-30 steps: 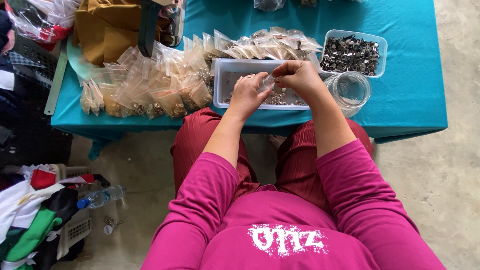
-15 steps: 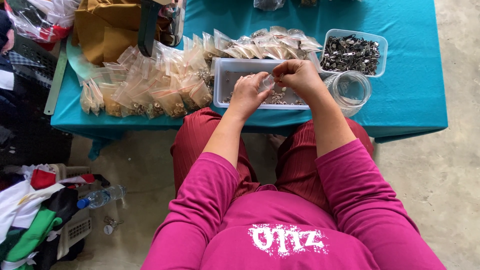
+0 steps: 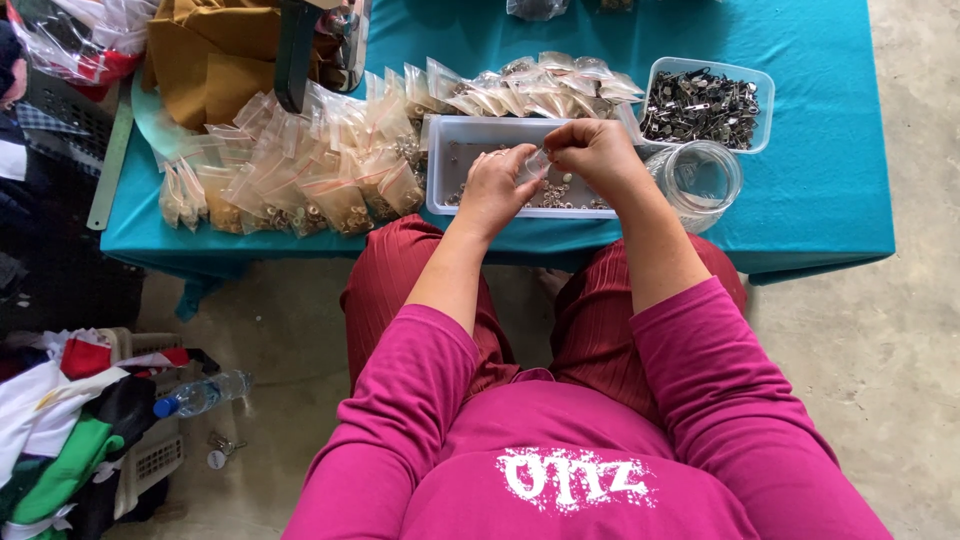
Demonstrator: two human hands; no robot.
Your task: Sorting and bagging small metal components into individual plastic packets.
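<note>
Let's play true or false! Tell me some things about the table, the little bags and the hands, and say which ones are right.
1. The tablecloth is red. False: it is teal.
2. Both hands, left hand and right hand, are over the white tray. True.
3. The small bags lie left of the tray. True.
4. The glass jar stands left of the tray. False: it stands on the right.
5. The clear tub of dark metal bits sits on the floor. False: it sits on the table.

Glossy plastic bags (image 3: 300, 175) – shiny metal clips (image 3: 700, 105).
</note>
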